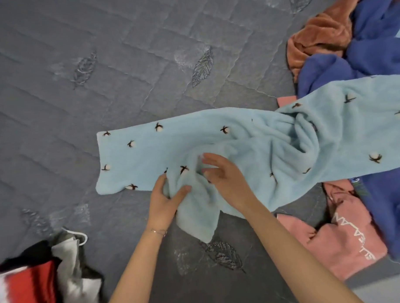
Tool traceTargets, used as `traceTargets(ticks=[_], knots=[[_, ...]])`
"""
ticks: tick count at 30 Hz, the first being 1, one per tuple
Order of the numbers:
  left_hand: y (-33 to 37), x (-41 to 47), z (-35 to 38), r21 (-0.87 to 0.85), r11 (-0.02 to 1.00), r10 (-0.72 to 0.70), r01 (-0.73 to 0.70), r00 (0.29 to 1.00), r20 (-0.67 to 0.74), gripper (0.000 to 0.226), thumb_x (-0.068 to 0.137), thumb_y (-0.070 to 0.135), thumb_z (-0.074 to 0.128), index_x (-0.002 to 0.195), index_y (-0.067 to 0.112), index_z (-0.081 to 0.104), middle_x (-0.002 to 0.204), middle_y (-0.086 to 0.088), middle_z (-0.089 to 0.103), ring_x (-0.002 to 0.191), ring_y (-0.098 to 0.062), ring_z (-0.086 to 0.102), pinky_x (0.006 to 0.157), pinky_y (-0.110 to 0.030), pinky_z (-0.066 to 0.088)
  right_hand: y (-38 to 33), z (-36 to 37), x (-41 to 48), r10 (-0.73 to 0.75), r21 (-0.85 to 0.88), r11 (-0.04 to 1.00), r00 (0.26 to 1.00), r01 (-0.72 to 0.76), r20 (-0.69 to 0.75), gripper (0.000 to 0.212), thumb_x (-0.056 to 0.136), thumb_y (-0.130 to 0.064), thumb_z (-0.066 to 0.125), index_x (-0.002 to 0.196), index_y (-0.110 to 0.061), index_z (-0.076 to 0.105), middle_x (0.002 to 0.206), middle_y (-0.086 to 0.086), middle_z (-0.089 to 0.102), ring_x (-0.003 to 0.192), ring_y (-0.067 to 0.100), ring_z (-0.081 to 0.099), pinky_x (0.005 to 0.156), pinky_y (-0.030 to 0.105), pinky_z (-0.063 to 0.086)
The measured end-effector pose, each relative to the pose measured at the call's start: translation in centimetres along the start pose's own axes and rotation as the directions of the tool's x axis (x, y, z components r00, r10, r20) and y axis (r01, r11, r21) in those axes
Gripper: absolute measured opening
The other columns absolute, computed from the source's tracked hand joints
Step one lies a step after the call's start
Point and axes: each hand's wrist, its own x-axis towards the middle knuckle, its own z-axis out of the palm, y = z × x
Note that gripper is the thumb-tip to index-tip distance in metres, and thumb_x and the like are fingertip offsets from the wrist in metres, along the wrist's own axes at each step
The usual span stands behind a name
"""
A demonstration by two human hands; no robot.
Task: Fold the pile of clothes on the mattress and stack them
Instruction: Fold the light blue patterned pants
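Observation:
A light blue fleece garment (250, 136) with small dark-and-white flower marks lies stretched across the grey quilted mattress (123, 63), its right part bunched over the pile. My left hand (166, 200) grips a fold of its near edge between thumb and fingers. My right hand (222, 175) hovers just right of that, fingers relaxed and spread over the fabric, holding nothing. The unfolded pile sits at the right: a dark blue garment (379, 45), a rust-brown one (319, 38) and a pink one with white lettering (347, 241).
At the bottom left lies a heap of red, white, black and grey cloth (40, 281). The mattress stretches wide and bare to the left and far side of the blue garment.

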Motion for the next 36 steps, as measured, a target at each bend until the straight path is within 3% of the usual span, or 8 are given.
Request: traceTargets(ticks=[4,8,12,16,18,20,28,36], knots=[[-1.2,2.1,-5.2,0.139,0.99,-0.003,0.0,1.0,0.025,0.039,0.081,0.005,0.074,0.105,0.028,0.056,0.107,0.011,0.061,0.089,0.016,0.056,0.08,-0.004,0.043,1.8,2.1,1.6,-0.221,-0.398,0.908,0.957,0.132,-0.187,0.051,0.093,-0.015,0.061,0.141,-0.019,0.045,0.141,-0.004,0.047,0.13,0.01,0.04,0.108,0.017,0.027],[-1.8,3.4,-9.5,0.209,0.978,-0.026,0.005,0.995,0.094,0.04,0.08,0.011,0.077,0.11,0.027,0.056,0.108,0.013,0.06,0.091,0.016,0.055,0.079,-0.004,0.043,3.0,1.0,4.8,-0.406,-0.83,0.533,0.91,0.165,-0.08,0.068,0.086,-0.04,0.069,0.145,-0.019,0.042,0.147,0.007,0.044,0.143,0.032,0.028,0.118,0.049,0.014],[-2.0,5.2,-13.7,0.239,0.97,-0.049,0.036,0.997,0.052,0.031,0.083,0.011,0.074,0.106,0.022,0.057,0.1,0.013,0.058,0.086,0.01,0.057,0.072,-0.005,0.044,2.2,-2.4,6.2,-0.177,-0.944,0.33,0.982,-0.002,-0.064,0.078,0.082,-0.063,0.06,0.147,-0.027,0.036,0.144,0.002,0.046,0.142,0.025,0.029,0.115,0.05,-0.008],[-1.9,7.8,-16.7,0.257,0.966,0.009,0.009,0.998,-0.069,0.026,0.088,0.005,0.065,0.094,0.029,0.058,0.097,0.011,0.059,0.09,-0.009,0.056,0.081,-0.025,0.046,0.8,-5.1,6.9,-0.01,-0.99,0.105,0.995,-0.095,-0.096,0.052,0.089,-0.055,0.056,0.133,-0.028,0.051,0.123,0.002,0.063,0.123,0.025,0.051,0.113,0.046,0.011],[-1.5,9.1,-17.1,0.213,0.977,0.024,0.014,0.984,-0.176,0.022,0.088,0.006,0.066,0.095,0.025,0.058,0.094,0.012,0.058,0.084,-0.003,0.056,0.076,-0.023,0.046,0.2,-5.7,7.4,-0.07,-0.986,0.133,0.991,-0.1,-0.11,0.033,0.091,-0.043,0.058,0.111,-0.017,0.064,0.101,0.008,0.069,0.104,0.032,0.061,0.093,0.043,0.036],[-0.8,10.5,-17.1,0.194,0.981,0.048,0.007,0.959,-0.28,0.02,0.085,0.01,0.071,0.098,0.015,0.058,0.09,0.013,0.057,0.079,0.001,0.054,0.069,-0.015,0.043,-0.4,-5.7,8.0,-0.223,-0.965,0.244,0.963,-0.094,-0.151,0.022,0.09,-0.032,0.064,0.086,-0.011,0.062,0.078,0.013,0.068,0.082,0.037,0.064,0.071,0.039,0.036],[1.2,15.6,-17.4,0.168,0.981,0.17,-0.1,0.861,-0.48,0.022,0.085,0.009,0.069,0.086,0.023,0.052,0.082,0.013,0.054,0.064,0.015,0.052,0.061,-0.004,0.041,-1.7,-4.3,12.2,-0.6,-0.98,0.199,0.788,-0.021,-0.139,0.011,0.082,-0.017,0.074,0.086,-0.008,0.069,0.07,0.012,0.064,0.07,0.036,0.058,0.07,0.04,0.032],[-2.1,18.5,-16.6,0.543,0.83,0.303,-0.124,0.919,-0.253,0.047,0.092,0.027,0.063,0.135,0.012,0.05,0.137,-0.01,0.046,0.128,-0.026,0.04,0.108,-0.034,0.027,-0.6,-4.5,14.7,-0.604,-0.975,0.223,0.786,0.008,-0.132,0.02,0.082,-0.025,0.059,0.088,-0.01,0.071,0.076,0.011,0.066,0.075,0.036,0.059,0.071,0.042,0.037]])
